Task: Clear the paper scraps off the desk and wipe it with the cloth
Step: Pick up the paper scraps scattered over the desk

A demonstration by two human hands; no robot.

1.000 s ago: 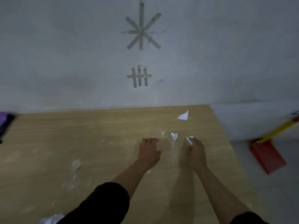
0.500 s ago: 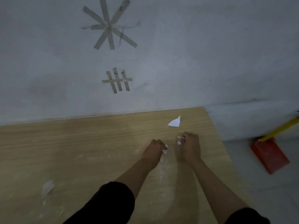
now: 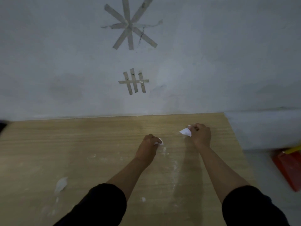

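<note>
Two hands are stretched over the desk (image 3: 81, 144), well apart from each other. The left hand (image 3: 149, 145) is curled shut on a small scrap (image 3: 160, 141), only a white corner of which shows at the fingers. The right hand (image 3: 201, 133) is pinched on a larger triangular scrap (image 3: 185, 132), held just above or on the wood — which of the two cannot be told.

Four scraps are counted in all: the two held, one blurred piece (image 3: 61, 185) lying loose toward the near left, and one tiny bit (image 3: 143, 199) between the sleeves. White dust is smeared across the wood below the hands.

The far edge of the desk is set against the wall (image 3: 65, 62); the right edge is close beside the right hand, with open floor (image 3: 268, 176) past it and a red dustpan (image 3: 288, 168) there. Wide bare wood is left open to the left of the hands. Two tape marks are stuck on the wall — a star (image 3: 128, 26) and a hash (image 3: 134, 81).
</note>
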